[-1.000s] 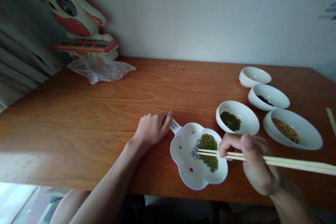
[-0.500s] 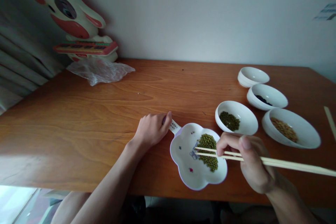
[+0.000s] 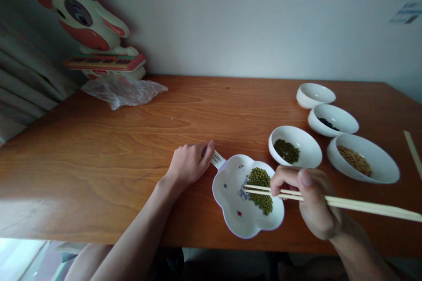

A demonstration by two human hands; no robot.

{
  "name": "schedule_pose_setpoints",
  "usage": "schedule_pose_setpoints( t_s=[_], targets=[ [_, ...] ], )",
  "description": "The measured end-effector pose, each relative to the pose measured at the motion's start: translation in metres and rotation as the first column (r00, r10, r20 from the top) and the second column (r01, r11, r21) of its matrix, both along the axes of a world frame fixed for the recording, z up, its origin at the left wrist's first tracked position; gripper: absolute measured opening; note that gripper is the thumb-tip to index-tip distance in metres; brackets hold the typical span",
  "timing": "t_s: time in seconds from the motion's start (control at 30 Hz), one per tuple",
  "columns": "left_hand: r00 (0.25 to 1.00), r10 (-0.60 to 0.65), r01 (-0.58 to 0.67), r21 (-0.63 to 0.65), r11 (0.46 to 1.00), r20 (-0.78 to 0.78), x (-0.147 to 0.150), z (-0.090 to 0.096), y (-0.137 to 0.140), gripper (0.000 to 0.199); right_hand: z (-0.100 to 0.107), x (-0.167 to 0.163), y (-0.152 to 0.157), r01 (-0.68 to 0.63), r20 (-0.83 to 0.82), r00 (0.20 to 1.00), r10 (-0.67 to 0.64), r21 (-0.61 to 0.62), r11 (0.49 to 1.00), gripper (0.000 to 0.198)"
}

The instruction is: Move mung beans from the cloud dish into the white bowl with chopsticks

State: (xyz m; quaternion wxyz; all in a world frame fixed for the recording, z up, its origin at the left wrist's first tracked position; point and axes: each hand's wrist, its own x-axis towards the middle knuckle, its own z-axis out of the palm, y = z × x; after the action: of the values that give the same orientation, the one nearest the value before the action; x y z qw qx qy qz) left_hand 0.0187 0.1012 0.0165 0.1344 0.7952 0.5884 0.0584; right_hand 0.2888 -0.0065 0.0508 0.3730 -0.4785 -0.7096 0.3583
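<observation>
My left hand (image 3: 191, 161) is closed round the handle of a flower-shaped white dish (image 3: 234, 219) with a lilac rim. Green mung beans (image 3: 260, 189) lie in a patch on the dish's right side. In my right hand (image 3: 311, 197) is a pair of chopsticks (image 3: 365, 206), their tips close together over the middle of the dish, beside the beans. Whether a bean sits between the tips is too small to tell. Just behind my right hand stands a white bowl (image 3: 310, 151) holding more green beans.
Further right are a bowl (image 3: 382, 164) of tan grains, a bowl (image 3: 343, 116) with dark beans and another white bowl (image 3: 316, 94). A pale stick (image 3: 412, 151) lies at the right edge. A cow-shaped toy keyboard (image 3: 105, 61) and a clear plastic bag (image 3: 125, 92) occupy the back left.
The chopstick tips have come closer together and shifted very slightly left over the dish. My left hand keeps its hold on the handle. The whole view has moved a little.
</observation>
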Motion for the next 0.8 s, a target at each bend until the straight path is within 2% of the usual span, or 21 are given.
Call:
schedule_pose_setpoints(
  t_s=[0.3, 0.4, 0.47, 0.53, 0.6, 0.63, 0.67, 0.7, 0.8],
  targets=[
    [1.0, -0.015, 0.015, 0.014, 1.0, 0.023, -0.002, -0.003, 0.0, 0.064, -0.001, 0.003, 0.0, 0.046, -0.045, 0.998, -0.044, 0.039, 0.998, 0.066],
    [1.0, -0.02, 0.02, 0.003, 1.0, 0.023, -0.002, -0.002, 0.001, 0.064, 0.011, 0.019, -0.001, 0.157, -0.067, 0.986, -0.151, 0.093, 0.983, 0.072],
    [1.0, -0.02, 0.02, -0.001, 1.0, 0.017, -0.002, -0.002, 0.001, 0.064, 0.019, 0.039, -0.003, 0.302, -0.033, 0.953, -0.301, 0.164, 0.939, 0.078],
    [1.0, -0.018, 0.018, 0.0, 1.0, 0.01, -0.002, -0.003, 0.002, 0.064, 0.024, 0.062, -0.005, 0.442, 0.008, 0.889, -0.458, 0.247, 0.862, 0.082],
    [1.0, -0.013, 0.013, -0.002, 1.0, 0.004, -0.002, -0.003, 0.002, 0.064, 0.025, 0.085, -0.006, 0.602, 0.04, 0.769, -0.637, 0.286, 0.745, 0.081],
    [1.0, -0.011, 0.011, -0.003, 1.0, 0.002, -0.002, -0.004, 0.002, 0.064, 0.025, 0.093, -0.006, 0.644, 0.033, 0.735, -0.678, 0.282, 0.712, 0.082],
    [1.0, -0.012, 0.012, -0.004, 1.0, 0.003, -0.002, -0.004, 0.002, 0.063, 0.024, 0.098, -0.006, 0.659, 0.007, 0.728, -0.686, 0.269, 0.702, 0.081],
    [1.0, -0.014, 0.014, -0.002, 1.0, 0.005, -0.001, -0.004, 0.002, 0.063, 0.024, 0.1, -0.006, 0.651, -0.026, 0.744, -0.667, 0.25, 0.716, 0.081],
    [1.0, -0.022, 0.022, 0.005, 1.0, 0.011, -0.001, -0.004, 0.001, 0.062, 0.02, 0.081, -0.004, 0.503, -0.125, 0.864, -0.487, 0.229, 0.833, 0.082]
  ],
)
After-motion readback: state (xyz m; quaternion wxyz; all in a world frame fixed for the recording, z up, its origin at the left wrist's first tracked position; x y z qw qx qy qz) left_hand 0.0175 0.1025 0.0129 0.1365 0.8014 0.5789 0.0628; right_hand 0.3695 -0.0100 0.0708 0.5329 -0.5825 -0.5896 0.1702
